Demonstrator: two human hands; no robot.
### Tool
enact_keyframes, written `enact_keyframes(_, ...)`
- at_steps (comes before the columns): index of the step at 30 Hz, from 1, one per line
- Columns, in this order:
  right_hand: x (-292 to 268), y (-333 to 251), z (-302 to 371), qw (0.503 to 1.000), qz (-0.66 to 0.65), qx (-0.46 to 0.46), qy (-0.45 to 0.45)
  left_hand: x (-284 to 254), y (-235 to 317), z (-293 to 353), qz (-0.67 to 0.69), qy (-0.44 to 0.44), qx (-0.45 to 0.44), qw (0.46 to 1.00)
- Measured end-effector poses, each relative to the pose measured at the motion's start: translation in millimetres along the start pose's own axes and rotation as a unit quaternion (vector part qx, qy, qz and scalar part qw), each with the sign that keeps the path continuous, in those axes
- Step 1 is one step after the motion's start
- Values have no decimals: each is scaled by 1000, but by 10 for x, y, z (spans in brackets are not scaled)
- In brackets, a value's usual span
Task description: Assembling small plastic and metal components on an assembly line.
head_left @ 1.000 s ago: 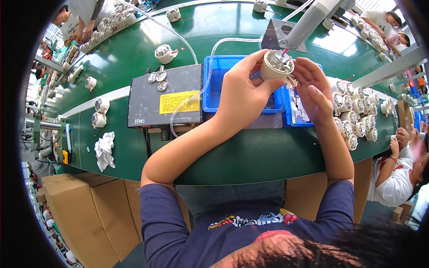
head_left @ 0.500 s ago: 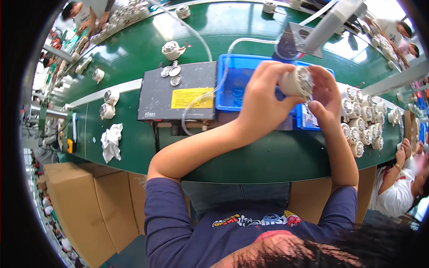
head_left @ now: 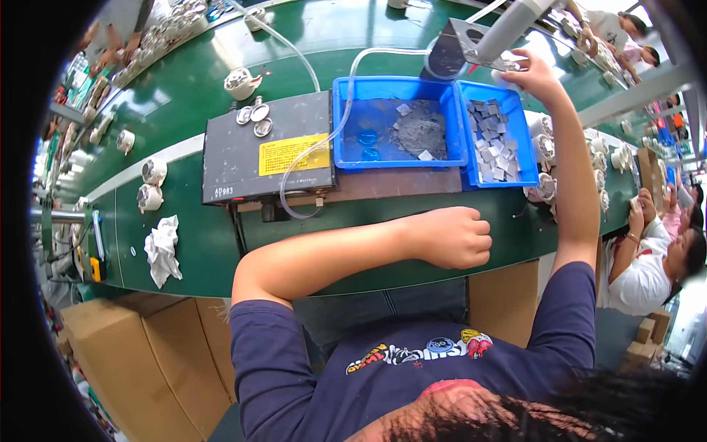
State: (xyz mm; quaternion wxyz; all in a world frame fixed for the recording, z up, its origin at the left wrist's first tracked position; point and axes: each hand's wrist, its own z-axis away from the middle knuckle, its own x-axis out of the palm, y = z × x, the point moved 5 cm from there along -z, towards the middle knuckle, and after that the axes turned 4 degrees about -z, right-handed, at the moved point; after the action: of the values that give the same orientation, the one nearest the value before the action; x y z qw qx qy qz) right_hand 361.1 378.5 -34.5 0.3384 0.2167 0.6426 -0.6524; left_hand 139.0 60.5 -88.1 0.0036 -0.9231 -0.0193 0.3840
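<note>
Green tabletop (head_left: 519, 237) gives passage between left fist (head_left: 453, 237) and right forearm (head_left: 576, 177); clear tube (head_left: 353, 76) obstructs larger blue bin's (head_left: 398, 163) left edge

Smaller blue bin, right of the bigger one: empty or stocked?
Stocked: loose grey tiles lie across the smaller blue bin's floor.

Factory assembly floor or large workshop. One long green workbench (head_left: 199, 243) ran across the view, set with many alike white cylindrical parts (head_left: 152, 174). On it stood one dark grey equipment box (head_left: 239, 162) with a yellow label (head_left: 283, 156), and two blue trays (head_left: 401, 164), the smaller holding flat grey pieces (head_left: 497, 140). Brown cardboard cartons (head_left: 99, 361) stood below; co-workers (head_left: 639, 269) were stationed at either side
</note>
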Motion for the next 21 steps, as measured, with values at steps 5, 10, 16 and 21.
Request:
enact_keyframes(5,-50,580,-140,1000,10,-17,0,142,-55,9,70,-42,0,997)
enact_keyframes(10,-641,470,264,997,51,35,-35,205,-102,14,67,-81,-9,994)
enact_keyframes(16,-680,721,753,967,12,25,-255,136,-121,43,72,-59,1,996)
enact_keyframes(21,-726,785,772,980,10,34,-197,139,-166,64,65,-55,0,996)
